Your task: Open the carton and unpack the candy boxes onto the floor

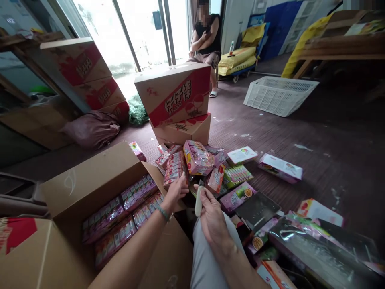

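Observation:
My left hand [177, 193] reaches forward and its fingers close on the lower end of a pink shrink-wrapped pack of small snack boxes [174, 167] in a pile on the floor. My right hand [213, 216] is closed round a small white oblong object [198, 202], held upright just right of the left hand. An open cardboard carton [99, 182] at the lower left holds rows of the same pink packs [120, 218]. A larger pink pack [197, 157] lies at the top of the pile. My knee in grey trousers [207, 261] is below the hands.
Two red-and-tan cartons [176, 100] stand stacked behind the pile; more are stacked at the left [90, 76]. Loose boxes [280, 167] and dark plastic trays [257, 208] lie to the right. A white plastic crate [278, 95] sits further back. A person sits by the glass door [207, 40].

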A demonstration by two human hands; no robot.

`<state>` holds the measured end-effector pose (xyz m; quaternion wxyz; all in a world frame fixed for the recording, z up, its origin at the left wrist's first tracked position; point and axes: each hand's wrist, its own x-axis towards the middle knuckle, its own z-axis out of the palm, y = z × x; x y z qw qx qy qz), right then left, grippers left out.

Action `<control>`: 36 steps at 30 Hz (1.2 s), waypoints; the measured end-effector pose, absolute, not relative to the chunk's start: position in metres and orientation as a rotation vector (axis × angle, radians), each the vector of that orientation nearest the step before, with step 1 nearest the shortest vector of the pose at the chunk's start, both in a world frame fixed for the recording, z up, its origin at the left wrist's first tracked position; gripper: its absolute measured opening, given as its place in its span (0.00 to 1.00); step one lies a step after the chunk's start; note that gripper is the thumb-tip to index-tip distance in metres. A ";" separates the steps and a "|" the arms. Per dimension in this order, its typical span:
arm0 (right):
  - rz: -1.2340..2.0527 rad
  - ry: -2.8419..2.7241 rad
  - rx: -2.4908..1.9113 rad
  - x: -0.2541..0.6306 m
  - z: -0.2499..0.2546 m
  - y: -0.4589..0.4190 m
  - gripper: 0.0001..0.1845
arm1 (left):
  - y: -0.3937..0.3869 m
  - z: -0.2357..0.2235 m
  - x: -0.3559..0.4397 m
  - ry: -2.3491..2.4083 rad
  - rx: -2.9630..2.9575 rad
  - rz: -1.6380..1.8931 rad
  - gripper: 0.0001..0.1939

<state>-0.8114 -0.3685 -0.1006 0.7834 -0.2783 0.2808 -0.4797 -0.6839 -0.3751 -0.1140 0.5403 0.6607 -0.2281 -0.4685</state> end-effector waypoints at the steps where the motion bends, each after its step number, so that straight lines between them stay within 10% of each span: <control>1: -1.045 0.621 -0.595 -0.810 -0.102 -0.368 0.22 | -0.357 -0.111 -0.687 -0.579 1.547 -1.173 0.35; 36: -0.866 0.525 -0.948 -0.771 -0.124 -0.304 0.23 | -0.202 -0.100 -0.718 -1.070 1.895 -0.467 0.13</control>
